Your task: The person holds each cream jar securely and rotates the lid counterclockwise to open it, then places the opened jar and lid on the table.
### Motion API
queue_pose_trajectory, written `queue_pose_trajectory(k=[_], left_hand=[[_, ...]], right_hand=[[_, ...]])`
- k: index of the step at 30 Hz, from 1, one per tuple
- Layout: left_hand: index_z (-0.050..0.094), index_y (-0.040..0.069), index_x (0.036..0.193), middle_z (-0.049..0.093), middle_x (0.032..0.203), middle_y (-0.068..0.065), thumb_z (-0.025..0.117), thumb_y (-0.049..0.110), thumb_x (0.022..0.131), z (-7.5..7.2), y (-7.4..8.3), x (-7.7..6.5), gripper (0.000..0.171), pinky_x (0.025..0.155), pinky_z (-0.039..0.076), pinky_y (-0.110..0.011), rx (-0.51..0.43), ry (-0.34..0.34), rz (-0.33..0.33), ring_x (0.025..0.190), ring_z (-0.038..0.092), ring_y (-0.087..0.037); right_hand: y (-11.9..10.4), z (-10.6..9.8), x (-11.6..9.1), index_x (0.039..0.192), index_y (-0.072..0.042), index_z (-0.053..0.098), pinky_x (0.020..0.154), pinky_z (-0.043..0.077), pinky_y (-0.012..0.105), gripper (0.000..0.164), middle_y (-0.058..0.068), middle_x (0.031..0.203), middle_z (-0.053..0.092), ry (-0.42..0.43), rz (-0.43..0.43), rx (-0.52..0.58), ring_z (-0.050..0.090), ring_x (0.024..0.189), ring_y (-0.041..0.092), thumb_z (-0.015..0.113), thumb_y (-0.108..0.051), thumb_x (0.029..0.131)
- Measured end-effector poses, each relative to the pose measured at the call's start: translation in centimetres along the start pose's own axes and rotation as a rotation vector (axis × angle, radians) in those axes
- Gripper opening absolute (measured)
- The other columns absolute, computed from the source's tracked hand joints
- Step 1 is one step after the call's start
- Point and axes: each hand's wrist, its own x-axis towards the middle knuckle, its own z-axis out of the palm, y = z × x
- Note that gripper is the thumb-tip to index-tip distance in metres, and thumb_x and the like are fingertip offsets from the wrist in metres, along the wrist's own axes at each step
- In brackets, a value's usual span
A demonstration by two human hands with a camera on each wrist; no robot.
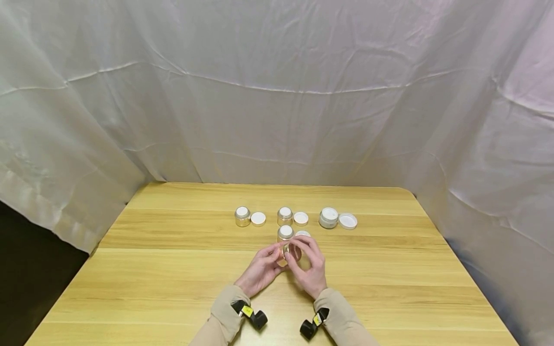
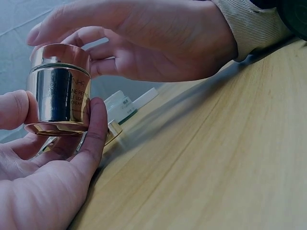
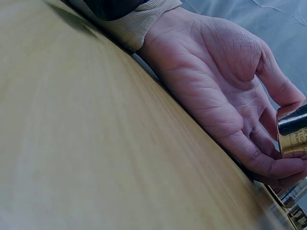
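A shiny gold cosmetic jar (image 2: 60,96) with dark lettering is held off the table between both hands. My left hand (image 1: 259,271) grips its body, the thumb on one side and fingers round the other side and base. My right hand (image 1: 311,271) is at the top, its fingers and thumb curled round the gold lid (image 2: 60,55). The lid sits on the jar with a thin dark seam below it. In the right wrist view, the left hand (image 3: 211,81) holds the jar (image 3: 291,132), partly cut off by the frame edge.
Just beyond the hands stands a lidless jar (image 1: 285,232), its white lid (image 1: 303,233) beside it. Farther back are a left jar (image 1: 242,217), a middle jar (image 1: 285,216) and a wider right jar (image 1: 328,218), each with a lid alongside. A grey curtain (image 1: 277,120) surrounds the wooden table (image 1: 151,288).
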Motion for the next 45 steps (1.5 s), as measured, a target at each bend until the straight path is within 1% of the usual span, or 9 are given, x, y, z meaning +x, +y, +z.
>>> queue_pose_trajectory(k=[6, 10, 15, 22, 29, 33, 36, 40, 45], left_hand=[[0.034, -0.006, 0.15, 0.058, 0.12, 0.003, 0.042, 0.014, 0.108, -0.04, -0.02, -0.08, 0.047, 0.109, 0.052, -0.032, -0.01, -0.006, 0.002, 0.107, 0.063, -0.006], [0.033, -0.006, 0.15, 0.058, 0.122, 0.003, 0.042, 0.015, 0.107, -0.07, -0.05, -0.07, 0.048, 0.109, 0.052, -0.032, -0.012, -0.01, 0.003, 0.109, 0.063, -0.006], [0.033, -0.007, 0.149, 0.058, 0.12, 0.002, 0.041, 0.015, 0.108, -0.07, -0.09, -0.06, 0.047, 0.106, 0.053, -0.03, -0.001, -0.003, 0.002, 0.107, 0.062, -0.007], [0.03, -0.009, 0.15, 0.058, 0.121, 0.002, 0.042, 0.015, 0.107, -0.06, -0.11, -0.03, 0.05, 0.106, 0.053, -0.03, -0.006, -0.005, 0.004, 0.107, 0.063, -0.008], [0.037, -0.006, 0.148, 0.058, 0.118, 0.002, 0.043, 0.014, 0.107, -0.04, -0.04, 0.02, 0.046, 0.109, 0.053, -0.032, -0.02, -0.004, 0.009, 0.107, 0.064, -0.007], [0.034, -0.007, 0.15, 0.059, 0.117, 0.003, 0.043, 0.014, 0.107, -0.05, -0.08, 0.03, 0.048, 0.109, 0.053, -0.032, -0.017, -0.002, 0.008, 0.107, 0.064, -0.007], [0.029, -0.009, 0.151, 0.059, 0.116, 0.003, 0.041, 0.013, 0.107, -0.07, -0.11, 0.06, 0.051, 0.109, 0.053, -0.033, -0.011, -0.005, 0.007, 0.106, 0.064, -0.006], [0.029, -0.009, 0.151, 0.059, 0.113, 0.004, 0.04, 0.013, 0.108, -0.08, -0.12, 0.06, 0.05, 0.109, 0.053, -0.032, -0.006, -0.002, 0.006, 0.105, 0.064, -0.006], [0.034, -0.007, 0.148, 0.059, 0.117, 0.002, 0.04, 0.013, 0.108, -0.08, -0.14, 0.04, 0.046, 0.108, 0.053, -0.032, 0.0, -0.008, 0.008, 0.107, 0.064, -0.008]], right_hand=[[0.06, -0.01, -0.18, 0.106, 0.009, 0.07, 0.103, 0.05, 0.017, 0.036, 0.032, 0.103, 0.062, 0.013, 0.014, -0.016, 0.063, 0.102, 0.024, 0.079, 0.008, 0.072], [0.22, 0.0, -0.33, 0.105, 0.009, 0.07, 0.101, 0.05, 0.015, 0.037, 0.029, 0.103, 0.063, 0.002, 0.028, -0.018, 0.063, 0.099, 0.027, 0.078, 0.012, 0.069], [0.2, 0.0, -0.29, 0.104, 0.01, 0.07, 0.102, 0.05, 0.018, 0.037, 0.029, 0.103, 0.064, -0.029, 0.008, 0.018, 0.063, 0.098, 0.032, 0.075, 0.016, 0.068], [-0.12, -0.12, -0.07, 0.109, 0.01, 0.069, 0.106, 0.049, 0.019, 0.038, 0.03, 0.106, 0.063, -0.039, 0.009, 0.027, 0.063, 0.105, 0.027, 0.073, 0.013, 0.072], [-0.24, -0.15, 0.16, 0.11, 0.009, 0.069, 0.106, 0.049, 0.019, 0.036, 0.03, 0.106, 0.063, -0.022, 0.021, 0.013, 0.063, 0.108, 0.024, 0.074, 0.01, 0.075], [-0.34, -0.08, 0.17, 0.108, 0.009, 0.069, 0.104, 0.049, 0.018, 0.036, 0.029, 0.104, 0.063, -0.015, 0.031, 0.003, 0.063, 0.105, 0.025, 0.075, 0.013, 0.072], [-0.42, 0.0, 0.14, 0.104, 0.011, 0.069, 0.101, 0.05, 0.017, 0.036, 0.029, 0.103, 0.063, -0.007, 0.034, -0.007, 0.063, 0.099, 0.029, 0.074, 0.017, 0.069], [-0.33, 0.08, 0.07, 0.1, 0.014, 0.068, 0.099, 0.05, 0.017, 0.035, 0.03, 0.099, 0.062, -0.005, 0.026, 0.0, 0.062, 0.093, 0.035, 0.072, 0.021, 0.066], [-0.4, -0.03, 0.1, 0.102, 0.012, 0.068, 0.099, 0.05, 0.015, 0.035, 0.029, 0.102, 0.063, -0.027, 0.015, 0.018, 0.063, 0.096, 0.03, 0.07, 0.02, 0.068]])
